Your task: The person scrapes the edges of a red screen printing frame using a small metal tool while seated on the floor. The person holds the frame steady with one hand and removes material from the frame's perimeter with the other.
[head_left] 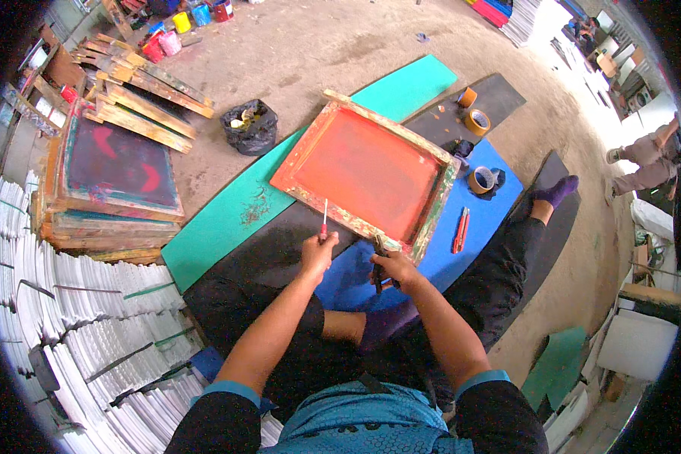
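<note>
My left hand (318,256) is closed round the red handle of a screwdriver (324,219), its metal shaft pointing away from me toward the near edge of a wooden screen-printing frame. Closed in my right hand (395,270) is a dark metal hand tool (378,257) that looks like pliers; its upper end is at the frame's near right edge. The frame (321,198) has paint-stained wooden sides and an orange-red mesh (382,170). It lies flat in front of me across several mats. To its right, a red utility knife (461,230) rests on a blue mat (488,189).
Tape rolls (477,122) lie beyond the frame, and another roll (480,180) is on its right. A black bag (250,127) stands beyond the green mat (227,219). Stacked frames (121,166) and white bundles (91,303) line the left. Another person's leg (643,151) shows far right.
</note>
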A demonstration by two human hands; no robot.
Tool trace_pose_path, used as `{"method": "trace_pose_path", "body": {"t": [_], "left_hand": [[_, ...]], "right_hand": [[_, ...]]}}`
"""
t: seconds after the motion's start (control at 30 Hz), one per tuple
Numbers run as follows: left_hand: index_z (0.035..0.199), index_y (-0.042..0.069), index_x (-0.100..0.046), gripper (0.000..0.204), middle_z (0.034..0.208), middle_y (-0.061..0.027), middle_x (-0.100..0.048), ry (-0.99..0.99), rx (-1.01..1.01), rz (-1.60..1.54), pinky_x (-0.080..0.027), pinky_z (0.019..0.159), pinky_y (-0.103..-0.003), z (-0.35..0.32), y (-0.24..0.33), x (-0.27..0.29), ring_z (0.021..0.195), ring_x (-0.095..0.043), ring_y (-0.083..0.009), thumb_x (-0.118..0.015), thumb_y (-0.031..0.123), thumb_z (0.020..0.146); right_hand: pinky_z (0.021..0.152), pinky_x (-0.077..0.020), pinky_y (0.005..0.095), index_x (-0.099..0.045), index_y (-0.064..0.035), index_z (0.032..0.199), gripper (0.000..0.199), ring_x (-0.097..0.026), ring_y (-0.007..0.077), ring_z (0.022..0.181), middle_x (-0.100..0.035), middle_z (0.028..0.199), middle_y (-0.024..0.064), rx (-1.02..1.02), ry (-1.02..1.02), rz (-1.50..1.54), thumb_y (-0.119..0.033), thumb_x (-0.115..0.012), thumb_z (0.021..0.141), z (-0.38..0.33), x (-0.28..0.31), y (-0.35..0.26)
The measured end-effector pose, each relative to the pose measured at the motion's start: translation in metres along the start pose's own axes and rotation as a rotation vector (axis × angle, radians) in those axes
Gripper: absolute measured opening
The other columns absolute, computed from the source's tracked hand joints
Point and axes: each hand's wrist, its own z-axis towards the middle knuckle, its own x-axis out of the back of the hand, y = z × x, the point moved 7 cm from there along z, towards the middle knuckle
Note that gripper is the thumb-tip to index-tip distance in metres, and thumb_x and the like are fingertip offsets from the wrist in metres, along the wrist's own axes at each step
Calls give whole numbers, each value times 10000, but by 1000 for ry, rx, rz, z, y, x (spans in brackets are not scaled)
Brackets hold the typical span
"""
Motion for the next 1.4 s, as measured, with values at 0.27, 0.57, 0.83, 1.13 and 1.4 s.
{"method": "trace_pose_path", "body": {"t": [0.27,0.57,0.83,1.13,1.4], "left_hand": [[850,20,-654,289,610,-11,-553,-28,37,0,-315,353,-270,-11,-17,-7,390,-428,-93,-669,303,908],[808,10,-631,314,641,-36,-593,-11,44,-21,-319,354,-263,-13,-14,-8,386,-427,-88,-666,303,915],[873,40,-626,298,752,-55,-647,-165,94,-60,-329,359,-251,-15,-14,-14,411,-429,-65,-688,330,900],[881,55,-620,233,734,-17,-604,-238,182,-95,-334,391,-256,-12,6,20,462,-430,-75,-710,269,871],[932,102,-600,165,792,-11,-622,191,148,-392,-337,403,-252,33,20,103,461,-407,-74,-695,223,872]], "right_hand": [[479,-523,402,-579,27,1052,350,-648,228,568,-660,753,162,-12,62,-195,-306,-580,943,7,13,-1],[764,-513,550,-572,74,1010,370,-651,465,838,-654,881,321,187,600,-672,-281,-555,906,-1,1,-1],[736,-509,584,-556,-7,1038,383,-652,479,817,-661,842,304,210,537,-787,-376,-527,940,-22,-31,-7],[677,-514,557,-571,-18,1089,365,-653,457,793,-667,845,277,403,379,-869,-338,-597,915,-16,-85,-38],[604,-521,393,-575,22,1067,331,-666,240,687,-669,794,160,439,72,-590,-266,-631,913,25,-115,-54]]}}
